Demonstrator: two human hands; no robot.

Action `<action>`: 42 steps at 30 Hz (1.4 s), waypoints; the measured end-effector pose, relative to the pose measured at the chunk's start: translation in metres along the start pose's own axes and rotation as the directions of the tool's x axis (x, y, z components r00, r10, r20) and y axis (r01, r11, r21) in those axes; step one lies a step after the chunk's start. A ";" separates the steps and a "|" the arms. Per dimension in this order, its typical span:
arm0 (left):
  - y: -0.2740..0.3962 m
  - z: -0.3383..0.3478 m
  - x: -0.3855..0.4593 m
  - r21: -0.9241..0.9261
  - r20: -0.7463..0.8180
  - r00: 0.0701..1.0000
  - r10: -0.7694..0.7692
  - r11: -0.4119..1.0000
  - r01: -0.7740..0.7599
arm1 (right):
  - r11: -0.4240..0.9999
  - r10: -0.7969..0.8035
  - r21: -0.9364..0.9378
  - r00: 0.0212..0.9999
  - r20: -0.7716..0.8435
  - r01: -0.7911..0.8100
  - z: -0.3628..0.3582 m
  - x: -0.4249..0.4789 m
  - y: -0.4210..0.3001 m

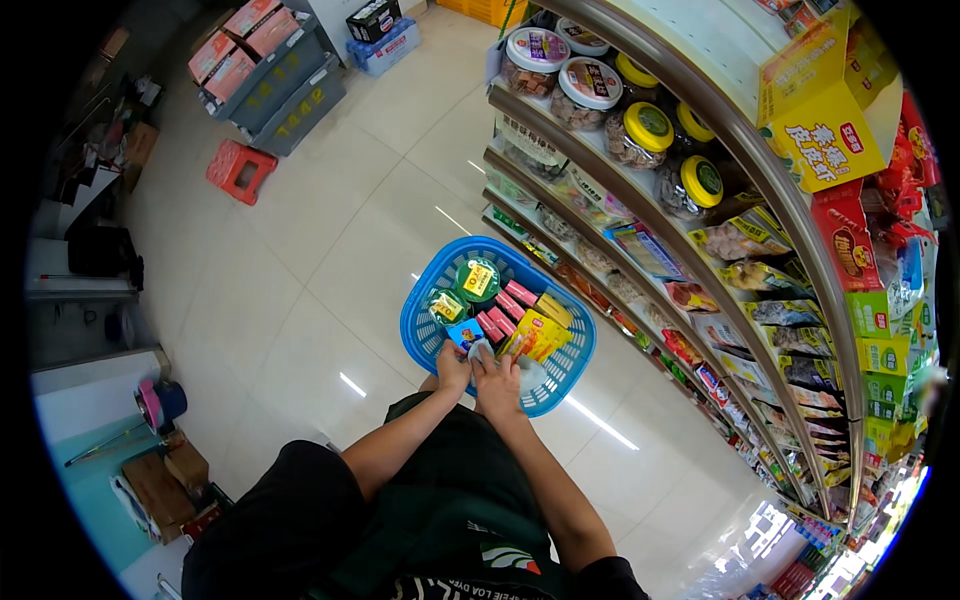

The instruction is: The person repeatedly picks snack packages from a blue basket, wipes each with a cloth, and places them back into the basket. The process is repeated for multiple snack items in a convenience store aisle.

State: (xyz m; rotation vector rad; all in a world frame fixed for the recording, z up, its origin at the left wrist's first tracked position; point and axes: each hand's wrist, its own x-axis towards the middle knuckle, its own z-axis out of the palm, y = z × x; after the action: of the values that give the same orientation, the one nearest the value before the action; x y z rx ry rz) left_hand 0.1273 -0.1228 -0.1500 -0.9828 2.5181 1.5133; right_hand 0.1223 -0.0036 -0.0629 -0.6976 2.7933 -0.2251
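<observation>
A blue plastic basket point(420, 281) with slotted walls is before me, low against my body. Inside it are two round green-lidded containers point(478, 280), several pink boxes point(510, 304), a tan box point(553, 310), a yellow snack packet point(537, 336) and a small blue packet point(465, 334). My left hand point(453, 369) is at the basket's near side, its fingertips at the blue packet and a pale, crumpled cloth or wrapper point(478, 349). My right hand point(496, 381) lies beside it, fingers spread over the same pale piece; whether either hand grips it cannot be told.
Curved store shelves point(645, 161) with jars and snack bags run along the right. On the tiled floor at upper left stand a red plastic stool point(241, 171) and stacked grey crates point(300, 105) holding pink cartons. Cardboard boxes point(159, 480) lie at lower left.
</observation>
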 end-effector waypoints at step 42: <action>0.658 0.077 -0.116 -0.067 -0.100 -0.005 0.995 -0.012 -0.998 | 0.785 0.583 0.602 0.152 -0.798 0.149 -0.446 -0.049 0.252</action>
State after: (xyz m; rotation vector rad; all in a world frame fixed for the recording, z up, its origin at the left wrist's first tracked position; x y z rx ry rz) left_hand -0.1549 0.2087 0.3629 1.4375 3.1862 1.6737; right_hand -0.0721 0.2791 0.3204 0.2961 3.4538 -2.0851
